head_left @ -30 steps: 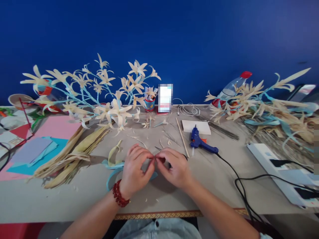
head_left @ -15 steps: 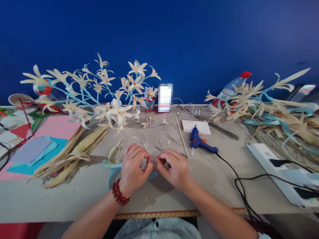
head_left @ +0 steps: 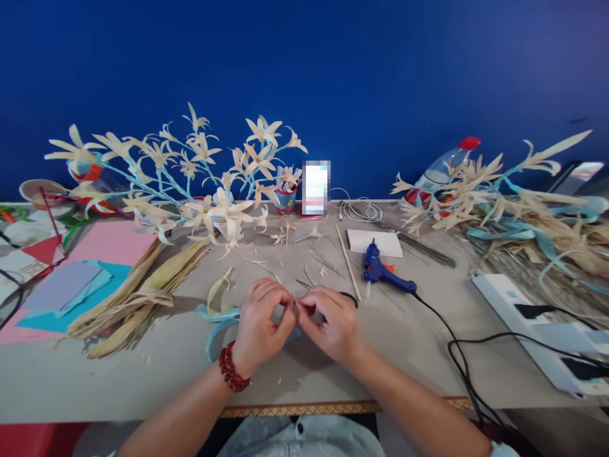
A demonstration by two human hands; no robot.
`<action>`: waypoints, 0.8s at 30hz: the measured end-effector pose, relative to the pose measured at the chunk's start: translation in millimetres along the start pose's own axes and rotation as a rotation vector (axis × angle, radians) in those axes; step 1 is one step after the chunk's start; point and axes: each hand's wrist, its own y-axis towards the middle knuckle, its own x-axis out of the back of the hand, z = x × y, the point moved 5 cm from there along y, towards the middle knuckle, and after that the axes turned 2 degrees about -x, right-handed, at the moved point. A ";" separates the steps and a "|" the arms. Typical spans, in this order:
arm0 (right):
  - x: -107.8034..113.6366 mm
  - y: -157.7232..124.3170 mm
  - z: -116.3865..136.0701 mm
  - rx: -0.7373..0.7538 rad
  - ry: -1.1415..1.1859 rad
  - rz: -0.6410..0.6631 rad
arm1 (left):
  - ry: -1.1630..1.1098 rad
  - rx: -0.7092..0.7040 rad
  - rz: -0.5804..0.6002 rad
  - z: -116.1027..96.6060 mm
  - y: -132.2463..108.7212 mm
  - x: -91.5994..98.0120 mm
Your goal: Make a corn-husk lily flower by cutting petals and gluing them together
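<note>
Drawn back together since half a second ago: left hand and right hand, fingertips touching, both pinched shut on a small piece too tiny to identify. Held just above the worktop, near middle, squarely between both hands, neither nearer; long axis impossible to tell. Blue strip trailing left from under the left hand. Far middle, small cup stuffed with pale strips. Glue gun lying apart to the right.

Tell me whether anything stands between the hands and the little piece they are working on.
Nothing visible does. The left hand and right hand pinch the small piece directly between their fingertips, above the light blue ribbon on the table.
</note>
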 end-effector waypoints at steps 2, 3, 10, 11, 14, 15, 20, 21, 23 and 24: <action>1.7 0.4 -0.3 0.003 0.014 -0.014 | 0.018 0.011 -0.019 3.0 -1.0 1.8; 3.7 0.9 -0.5 0.002 0.023 -0.032 | 0.030 0.020 -0.030 4.9 -1.4 3.7; 14.5 2.7 -2.4 -0.040 0.063 -0.133 | -0.070 0.027 -0.060 5.6 -2.2 11.7; 12.6 2.3 -2.2 -0.039 0.071 -0.115 | -0.088 0.017 -0.031 3.4 -1.8 9.2; 7.0 0.1 -0.4 -0.017 0.078 -0.111 | -0.104 -0.003 -0.021 -1.8 -0.6 3.8; 5.5 -0.5 0.6 -0.005 0.076 -0.120 | -0.105 -0.006 -0.036 -2.5 -0.4 2.9; 2.4 -0.3 4.5 0.034 0.072 -0.117 | -0.094 -0.019 -0.079 -0.7 -1.8 1.7; 3.5 0.4 4.5 0.033 0.072 -0.117 | -0.085 -0.013 -0.087 1.1 -2.3 2.5; 8.1 1.8 3.5 0.021 0.067 -0.142 | -0.067 0.008 -0.112 6.0 -3.1 5.7; 11.0 2.4 2.6 0.012 0.065 -0.165 | -0.061 0.020 -0.132 8.5 -3.5 8.0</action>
